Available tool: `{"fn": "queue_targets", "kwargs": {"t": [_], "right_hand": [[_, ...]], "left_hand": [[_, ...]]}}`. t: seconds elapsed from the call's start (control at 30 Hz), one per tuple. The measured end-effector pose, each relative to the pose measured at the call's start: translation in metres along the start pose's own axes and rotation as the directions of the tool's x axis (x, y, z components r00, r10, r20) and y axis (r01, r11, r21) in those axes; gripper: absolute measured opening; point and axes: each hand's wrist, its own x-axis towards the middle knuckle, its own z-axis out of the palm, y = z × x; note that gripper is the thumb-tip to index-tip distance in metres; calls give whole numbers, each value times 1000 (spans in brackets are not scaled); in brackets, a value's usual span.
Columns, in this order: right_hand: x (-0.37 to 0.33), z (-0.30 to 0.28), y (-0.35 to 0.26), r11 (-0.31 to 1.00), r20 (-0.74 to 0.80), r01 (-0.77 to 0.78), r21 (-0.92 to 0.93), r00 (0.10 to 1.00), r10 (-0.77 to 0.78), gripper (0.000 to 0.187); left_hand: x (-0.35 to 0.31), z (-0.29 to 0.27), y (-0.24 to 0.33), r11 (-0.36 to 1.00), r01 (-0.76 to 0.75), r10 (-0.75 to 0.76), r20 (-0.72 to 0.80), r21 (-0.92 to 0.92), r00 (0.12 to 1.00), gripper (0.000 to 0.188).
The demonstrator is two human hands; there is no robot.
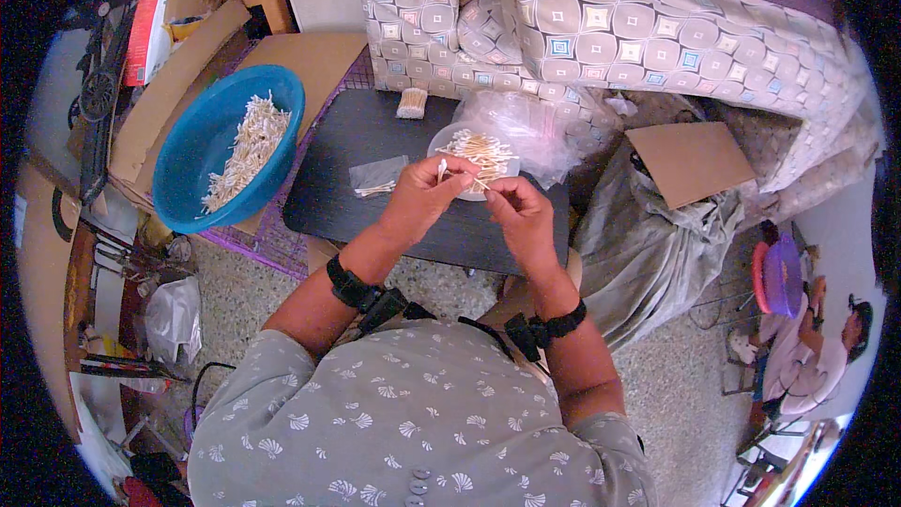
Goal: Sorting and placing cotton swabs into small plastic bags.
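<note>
A blue tub [188, 164] sits left of the black table [324, 145], where a clear bag [380, 172] lies. My left hand [427, 199] closes around white-tipped swabs [442, 169], tips pointing away from me, number hidden. At the near rim of a bowl [437, 141], a single swab [479, 185] spans my hands, long axis left to right, slanting slightly toward me where my right hand [519, 214] pinches it.
</note>
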Motion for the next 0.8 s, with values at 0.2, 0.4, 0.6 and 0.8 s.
{"fn": "queue_targets", "kwargs": {"t": [0.2,0.4,0.6,0.8], "right_hand": [[3,-7,-9,998,-60,23,-50,998,-26,5],[4,-5,-26,995,-40,31,100,999,-27,9],[4,-5,-26,983,42,39,180,998,-47,12],[2,-5,-27,994,149,-11,108,989,-6,7]], "left_hand": [[-5,-4,8,987,119,-122,19,112,992,19],[-3,-5,-9,971,48,-80,128,233,989,18],[-4,0,-19,966,56,-113,216,254,970,15],[-8,4,-26,986,25,-62,227,163,972,14]]}}
